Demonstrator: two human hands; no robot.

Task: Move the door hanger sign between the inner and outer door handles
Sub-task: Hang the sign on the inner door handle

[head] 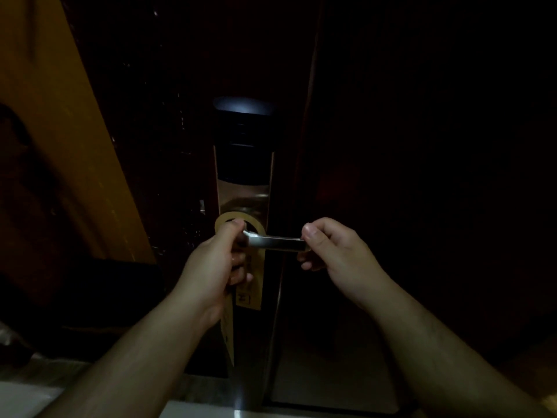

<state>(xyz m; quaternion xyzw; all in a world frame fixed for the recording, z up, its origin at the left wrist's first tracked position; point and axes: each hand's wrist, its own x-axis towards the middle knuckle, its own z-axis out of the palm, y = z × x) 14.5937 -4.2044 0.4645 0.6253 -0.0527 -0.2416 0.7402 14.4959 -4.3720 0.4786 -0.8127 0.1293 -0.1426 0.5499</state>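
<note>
Head view, dim centre frame: left hand pinches the door hanger sign, half hidden, while right hand grips the handle tip.

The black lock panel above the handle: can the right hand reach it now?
Probably yes. The right hand pinches only the handle tip, and nothing blocks the way up to the black lock panel.

Door hanger sign hangs on door handle, below lock panel.

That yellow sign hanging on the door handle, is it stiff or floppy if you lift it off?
The sign looks like thin flat card, so probably light and bendy rather than rigid. Its ring circles the handle, so it would likely swing freely. The left hand pinches it easily; thin card may crease.
</note>
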